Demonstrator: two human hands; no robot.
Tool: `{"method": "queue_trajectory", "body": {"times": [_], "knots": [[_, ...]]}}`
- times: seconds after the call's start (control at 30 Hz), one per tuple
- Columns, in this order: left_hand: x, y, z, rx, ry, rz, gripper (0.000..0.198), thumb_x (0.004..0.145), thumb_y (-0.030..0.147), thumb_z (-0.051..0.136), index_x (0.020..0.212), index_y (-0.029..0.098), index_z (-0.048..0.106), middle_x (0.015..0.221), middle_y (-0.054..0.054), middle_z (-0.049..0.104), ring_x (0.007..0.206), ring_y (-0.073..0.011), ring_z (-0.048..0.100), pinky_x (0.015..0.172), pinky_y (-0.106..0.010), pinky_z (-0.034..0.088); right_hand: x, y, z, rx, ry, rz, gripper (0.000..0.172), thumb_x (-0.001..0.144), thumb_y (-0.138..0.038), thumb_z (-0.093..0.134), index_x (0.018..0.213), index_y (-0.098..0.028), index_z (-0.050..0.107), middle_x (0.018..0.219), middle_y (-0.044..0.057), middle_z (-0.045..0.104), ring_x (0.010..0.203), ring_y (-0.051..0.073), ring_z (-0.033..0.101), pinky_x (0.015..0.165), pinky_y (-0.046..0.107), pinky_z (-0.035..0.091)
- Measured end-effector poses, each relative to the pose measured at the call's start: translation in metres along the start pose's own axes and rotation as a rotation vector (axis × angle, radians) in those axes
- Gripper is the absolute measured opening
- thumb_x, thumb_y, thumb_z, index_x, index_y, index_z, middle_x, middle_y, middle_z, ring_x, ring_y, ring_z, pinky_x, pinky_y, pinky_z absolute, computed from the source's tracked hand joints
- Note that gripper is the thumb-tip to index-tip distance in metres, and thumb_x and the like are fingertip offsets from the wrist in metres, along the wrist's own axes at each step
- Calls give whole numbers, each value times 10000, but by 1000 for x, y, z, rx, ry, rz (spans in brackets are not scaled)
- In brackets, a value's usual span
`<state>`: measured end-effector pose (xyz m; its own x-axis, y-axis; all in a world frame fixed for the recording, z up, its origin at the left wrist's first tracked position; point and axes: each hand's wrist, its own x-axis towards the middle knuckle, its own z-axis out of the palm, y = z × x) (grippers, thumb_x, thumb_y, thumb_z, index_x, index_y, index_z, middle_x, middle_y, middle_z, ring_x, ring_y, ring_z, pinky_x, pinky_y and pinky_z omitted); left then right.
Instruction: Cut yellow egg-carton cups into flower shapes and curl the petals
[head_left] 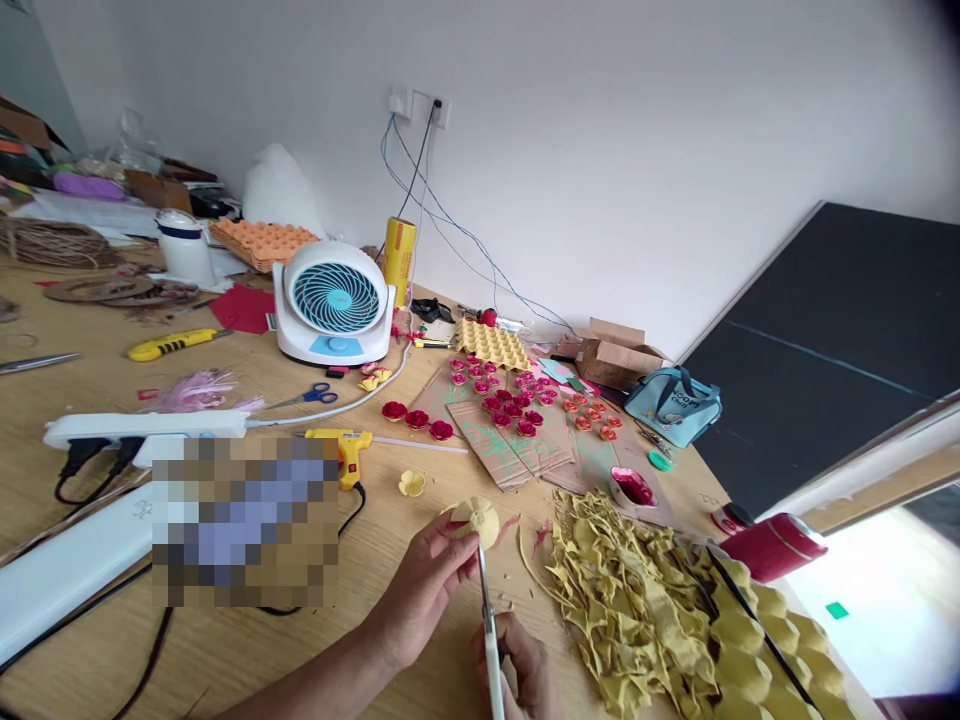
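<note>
Between the thumb and fingers of my left hand (pixel 426 590) is a pale yellow egg-carton cup (pixel 478 520), its rounded base facing me. My right hand (pixel 523 660), low in the picture, is wrapped around a pair of scissors (pixel 493 655) with light handles. Their metal blades point up and meet the lower edge of the cup, by my left thumb. Just beyond lies a cut yellow paper-pulp flower (pixel 412 484) on the wooden table. To the right of my hands is a heap of yellow carton scraps (pixel 637 590).
Yellow egg trays (pixel 750 640) and a red can (pixel 776 547) stand at the right. Painted red flowers (pixel 514 405) rest on cardboard (pixel 499 455) farther back. Left are a glue gun (pixel 346 450), power strip (pixel 150 427), blue scissors (pixel 315 393) and a fan (pixel 335 300).
</note>
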<state>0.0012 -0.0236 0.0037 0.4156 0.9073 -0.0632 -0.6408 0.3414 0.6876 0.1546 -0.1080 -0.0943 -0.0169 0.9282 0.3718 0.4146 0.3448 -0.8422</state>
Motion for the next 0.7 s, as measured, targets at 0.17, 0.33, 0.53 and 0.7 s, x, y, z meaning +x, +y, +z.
{"method": "queue_trajectory", "body": {"times": [0.17,0.33,0.53,0.7], "knots": [[9,7,-9,-107,32,46,247,698,289,837,877,173,714,871,-11,613,698,-84,489,663,-211,432,-2,6,2,-9,-14,-4,479,884,-659,449,716,-215,516,581,-29,434,535,137,379,532,287,309],[13,5,-15,-147,-66,-4,190,734,264,813,845,148,712,810,-8,597,661,-75,468,632,-216,418,-1,4,-1,-7,-17,9,490,901,-648,428,723,-204,535,590,-13,471,542,138,416,531,281,335],[9,1,-16,-182,-90,-110,241,701,288,842,836,160,689,792,4,581,672,-84,519,663,-235,443,3,-8,-3,-14,-15,20,447,923,-600,428,764,-202,557,617,-13,476,569,141,412,545,279,343],[6,5,-11,-106,-56,-117,332,623,224,885,891,166,698,848,-13,629,756,-112,564,740,-255,474,4,-11,-3,24,6,44,452,913,-608,449,751,-200,557,635,-8,490,580,143,426,554,274,348]]}}
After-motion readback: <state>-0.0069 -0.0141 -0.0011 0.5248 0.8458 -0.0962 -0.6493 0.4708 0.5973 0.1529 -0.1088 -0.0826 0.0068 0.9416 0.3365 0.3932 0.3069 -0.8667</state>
